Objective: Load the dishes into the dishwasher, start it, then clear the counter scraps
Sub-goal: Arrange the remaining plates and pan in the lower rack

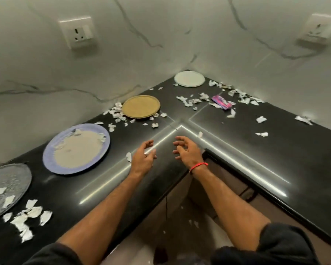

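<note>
On the black L-shaped bench, a clear glass plate hangs over the left edge, left of the purple plate. Right of that plate both hands, left and right, float open and hold nothing. Farther right sit a gold plate, a white plate and torn paper scraps under marble walls.

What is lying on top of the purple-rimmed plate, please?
Torn white paper scraps lie on the purple-rimmed plate, near its far rim and left of centre. Whatever is beneath those scraps is covered.
</note>
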The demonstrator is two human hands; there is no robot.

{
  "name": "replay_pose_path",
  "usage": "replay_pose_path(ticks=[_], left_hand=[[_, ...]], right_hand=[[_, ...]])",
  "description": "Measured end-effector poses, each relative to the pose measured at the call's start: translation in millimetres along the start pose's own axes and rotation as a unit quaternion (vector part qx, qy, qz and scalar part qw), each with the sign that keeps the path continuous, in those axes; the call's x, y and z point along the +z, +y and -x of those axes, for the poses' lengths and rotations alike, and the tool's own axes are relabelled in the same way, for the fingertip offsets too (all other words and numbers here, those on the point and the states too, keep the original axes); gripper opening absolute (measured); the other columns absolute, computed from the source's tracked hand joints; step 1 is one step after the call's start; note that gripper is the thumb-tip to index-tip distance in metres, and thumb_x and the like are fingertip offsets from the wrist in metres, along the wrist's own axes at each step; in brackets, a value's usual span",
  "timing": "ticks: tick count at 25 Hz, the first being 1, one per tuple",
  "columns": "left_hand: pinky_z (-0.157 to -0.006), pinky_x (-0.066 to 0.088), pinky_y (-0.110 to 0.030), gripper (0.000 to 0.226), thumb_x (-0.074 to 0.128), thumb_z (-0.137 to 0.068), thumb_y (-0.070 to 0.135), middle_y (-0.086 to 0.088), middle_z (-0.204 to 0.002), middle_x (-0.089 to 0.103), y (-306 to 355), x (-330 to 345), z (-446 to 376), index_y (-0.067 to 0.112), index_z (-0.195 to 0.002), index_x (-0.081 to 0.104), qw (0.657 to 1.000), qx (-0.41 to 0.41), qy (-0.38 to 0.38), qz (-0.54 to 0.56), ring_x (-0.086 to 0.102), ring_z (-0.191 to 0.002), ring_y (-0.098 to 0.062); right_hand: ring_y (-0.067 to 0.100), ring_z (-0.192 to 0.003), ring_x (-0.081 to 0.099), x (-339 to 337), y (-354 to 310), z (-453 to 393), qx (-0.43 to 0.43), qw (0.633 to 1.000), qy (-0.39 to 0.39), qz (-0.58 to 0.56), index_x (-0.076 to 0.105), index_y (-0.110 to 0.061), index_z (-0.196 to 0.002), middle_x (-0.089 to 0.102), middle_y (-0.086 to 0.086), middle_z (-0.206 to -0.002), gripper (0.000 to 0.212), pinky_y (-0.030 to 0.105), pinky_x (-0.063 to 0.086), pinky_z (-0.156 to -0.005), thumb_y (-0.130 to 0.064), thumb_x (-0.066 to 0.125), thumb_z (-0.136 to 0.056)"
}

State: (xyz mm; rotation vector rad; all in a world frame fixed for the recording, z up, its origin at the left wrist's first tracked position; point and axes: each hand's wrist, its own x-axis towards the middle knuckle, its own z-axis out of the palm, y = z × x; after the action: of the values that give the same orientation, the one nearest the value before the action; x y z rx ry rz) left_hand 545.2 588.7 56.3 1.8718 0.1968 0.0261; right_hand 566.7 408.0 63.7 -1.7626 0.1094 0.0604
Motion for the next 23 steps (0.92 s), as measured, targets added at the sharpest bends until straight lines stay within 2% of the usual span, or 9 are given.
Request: replay_pose_path(ticks=[3, 7, 13, 15, 17, 18, 20, 21, 23], left_hand=[[-0.073, 0.064, -0.043, 0.04, 0.059, -0.101, 0.022, 0.009, -0.136, 0.055, -6.0, -40.3, -33.0, 0.029, -0.139, 0.051, 0.998, -0.055, 0.01, -0.001, 0.07, -0.096, -0.015], [-0.074, 0.064, -0.045, 0.042, 0.061, -0.1, 0.024, 0.008, -0.138, 0.053, -12.3, -70.0, -66.0, 0.03, -0.141, 0.05, 0.997, -0.061, 0.039, 0.016, 0.068, -0.102, -0.016], [-0.078, 0.063, -0.049, 0.042, 0.058, -0.102, 0.023, 0.012, -0.137, 0.052, -16.7, -85.1, -98.3, 0.03, -0.143, 0.048, 0.994, -0.084, 0.066, 0.037, 0.067, -0.103, -0.015], [-0.081, 0.063, -0.048, 0.042, 0.058, -0.102, 0.024, 0.012, -0.137, 0.053, -20.2, -85.8, -111.4, 0.031, -0.142, 0.049, 0.993, -0.089, 0.075, 0.032, 0.068, -0.103, -0.016], [-0.081, 0.063, -0.045, 0.041, 0.059, -0.102, 0.022, 0.011, -0.136, 0.054, -23.5, -84.1, -123.1, 0.031, -0.141, 0.05, 0.992, -0.099, 0.074, 0.023, 0.069, -0.099, -0.023], [-0.079, 0.062, -0.042, 0.04, 0.058, -0.102, 0.021, 0.011, -0.136, 0.054, -25.1, -82.5, -128.6, 0.032, -0.14, 0.05, 0.991, -0.106, 0.073, 0.025, 0.07, -0.097, -0.027], [-0.074, 0.061, -0.036, 0.039, 0.058, -0.102, 0.02, 0.012, -0.135, 0.054, -26.5, -80.0, -134.9, 0.033, -0.138, 0.05, 0.99, -0.12, 0.073, 0.029, 0.069, -0.092, -0.028], [-0.074, 0.061, -0.036, 0.039, 0.058, -0.102, 0.02, 0.013, -0.135, 0.054, -26.3, -78.9, -138.3, 0.034, -0.138, 0.05, 0.989, -0.127, 0.074, 0.027, 0.069, -0.094, -0.026], [-0.078, 0.061, -0.04, 0.041, 0.058, -0.102, 0.021, 0.015, -0.136, 0.053, -27.5, -77.1, -142.7, 0.033, -0.14, 0.049, 0.986, -0.142, 0.08, 0.021, 0.07, -0.099, -0.025]], right_hand=[[0.024, -0.088, 0.071, 42.6, -13.5, -36.3, 0.022, 0.999, -0.02, -0.026, 0.062, -0.019, -0.117, 0.068, 0.005, -0.106, 0.029, 0.037, 0.061, -0.072, -0.001, 0.051, -0.097], [0.025, -0.081, 0.07, 83.0, -17.2, -89.9, 0.099, 0.988, -0.025, -0.113, 0.061, -0.01, -0.115, 0.068, 0.014, -0.108, 0.023, 0.036, 0.06, -0.067, -0.001, 0.054, -0.096], [0.032, -0.082, 0.066, 128.5, -21.4, -179.3, 0.233, 0.938, -0.04, -0.254, 0.052, 0.003, -0.122, 0.062, 0.022, -0.107, 0.027, 0.037, 0.06, -0.065, 0.008, 0.05, -0.096], [0.037, -0.097, 0.066, 142.9, -17.3, -212.5, 0.278, 0.919, -0.039, -0.278, 0.046, 0.009, -0.133, 0.06, 0.025, -0.116, 0.034, 0.033, 0.06, -0.069, 0.004, 0.046, -0.099], [0.039, -0.12, 0.058, 157.5, -11.8, -245.0, 0.327, 0.893, -0.047, -0.305, 0.038, 0.008, -0.142, 0.047, 0.025, -0.141, 0.042, 0.036, 0.055, -0.087, -0.004, 0.044, -0.103], [0.038, -0.12, 0.058, 164.6, -9.2, -260.0, 0.348, 0.879, -0.051, -0.322, 0.034, 0.005, -0.145, 0.041, 0.024, -0.147, 0.045, 0.036, 0.055, -0.085, -0.008, 0.045, -0.103], [0.037, -0.097, 0.064, 177.3, 0.4, -288.8, 0.372, 0.856, -0.034, -0.358, 0.034, 0.0, -0.147, 0.039, 0.025, -0.147, 0.05, 0.032, 0.059, -0.06, -0.015, 0.05, -0.102], [0.035, -0.085, 0.063, 183.9, 4.3, -301.6, 0.38, 0.852, -0.024, -0.361, 0.037, -0.003, -0.145, 0.043, 0.027, -0.142, 0.049, 0.031, 0.056, -0.046, -0.017, 0.053, -0.101], [0.028, -0.07, 0.058, 195.1, 7.3, -317.5, 0.393, 0.849, 0.009, -0.353, 0.044, -0.006, -0.138, 0.053, 0.024, -0.116, 0.04, 0.027, 0.051, -0.039, -0.016, 0.055, -0.1]])
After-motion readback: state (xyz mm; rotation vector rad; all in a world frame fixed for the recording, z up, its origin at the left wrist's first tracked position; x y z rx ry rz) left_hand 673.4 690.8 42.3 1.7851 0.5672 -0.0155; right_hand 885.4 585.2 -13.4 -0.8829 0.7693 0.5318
